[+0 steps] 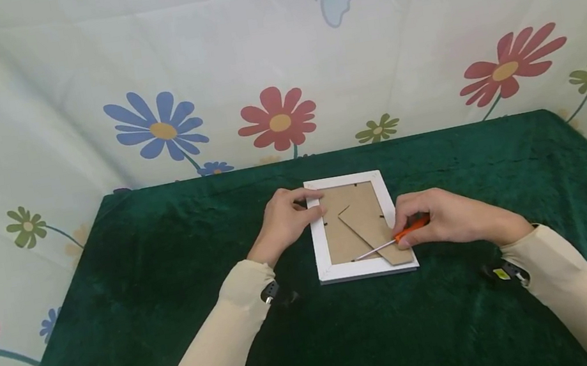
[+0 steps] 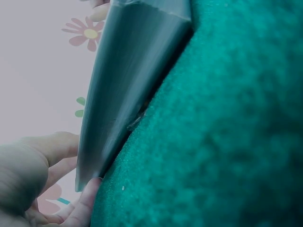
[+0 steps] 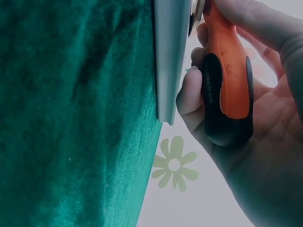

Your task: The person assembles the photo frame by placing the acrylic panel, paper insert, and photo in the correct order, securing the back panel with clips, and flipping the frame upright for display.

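Note:
A white picture frame (image 1: 321, 249) lies face down, its brown backing board (image 1: 345, 232) showing. Small dark tabs stand along the board's edges. The easel-type stand leg (image 1: 373, 225) lies slantwise over the board, its wide end across the frame's near border. At the frame's left side, my left hand (image 1: 289, 217) holds the border, with thumb and forefinger reaching over it. My right hand (image 1: 445, 216) grips a screwdriver (image 3: 232, 80) by its orange and black handle, at the frame's right side. The metal shaft crosses the leg, and its tip is near the board's lower left corner.
A dark green velvet cloth (image 1: 167, 262) covers the table under the frame. Behind it hangs a pale backdrop (image 1: 223, 39) printed with flowers and a butterfly. Each wrist wears a dark strap under a cream sleeve (image 1: 210, 346).

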